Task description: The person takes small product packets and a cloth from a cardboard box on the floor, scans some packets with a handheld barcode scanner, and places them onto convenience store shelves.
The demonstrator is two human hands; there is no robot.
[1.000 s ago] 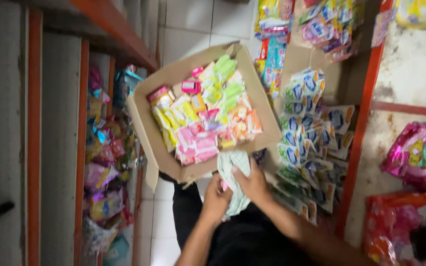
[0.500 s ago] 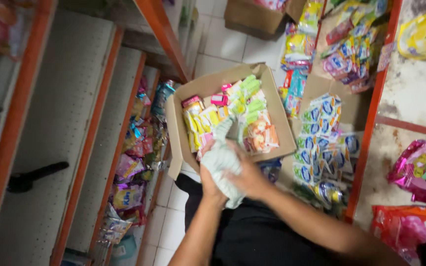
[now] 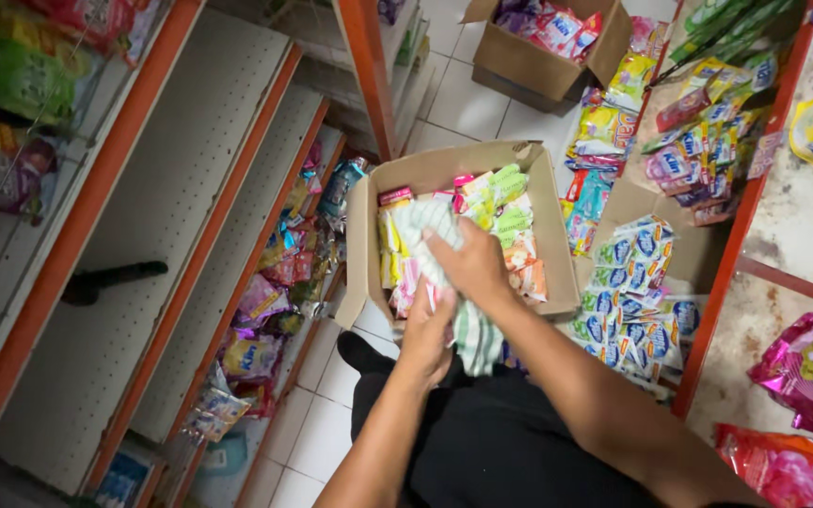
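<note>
Between orange-framed shelves (image 3: 190, 235), over white floor tiles (image 3: 331, 414), both hands' fingers close on a striped cloth (image 3: 444, 273) above the sachet-filled cardboard box (image 3: 369, 235): left hand (image 3: 425, 334), right hand (image 3: 470, 265).

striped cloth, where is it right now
In the head view the striped cloth lies centre frame, draped over the near edge of the open cardboard box of sachets, gripped by the right hand and left hand.

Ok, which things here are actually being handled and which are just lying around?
In hand:
- right hand and left hand, both on the pale green-striped cloth
- open cardboard box of colourful sachets, under the cloth

Lying about:
- second box further off
- blue-white packets on the floor
- dark object on the shelf
</note>
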